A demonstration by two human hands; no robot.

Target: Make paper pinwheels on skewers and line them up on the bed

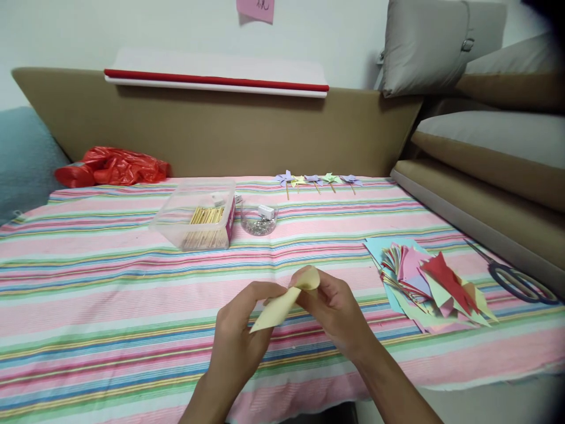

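Left hand (242, 324) curled, pinching yellow paper (278, 309) between thumb and fingers. Right hand (333, 303) gripping same paper at its curled-over end. Paper held up above striped cloth (176, 300), near front edge. Beyond hands: clear plastic box (200, 215) with wooden sticks (207, 216), round clear dish (259, 227) just beside it, small white box (266, 212) in dish. Farther back, row of paper pinwheels (314, 179) on sticks. To right, pile of cut coloured paper (430, 285), scissors (514, 280) near it.
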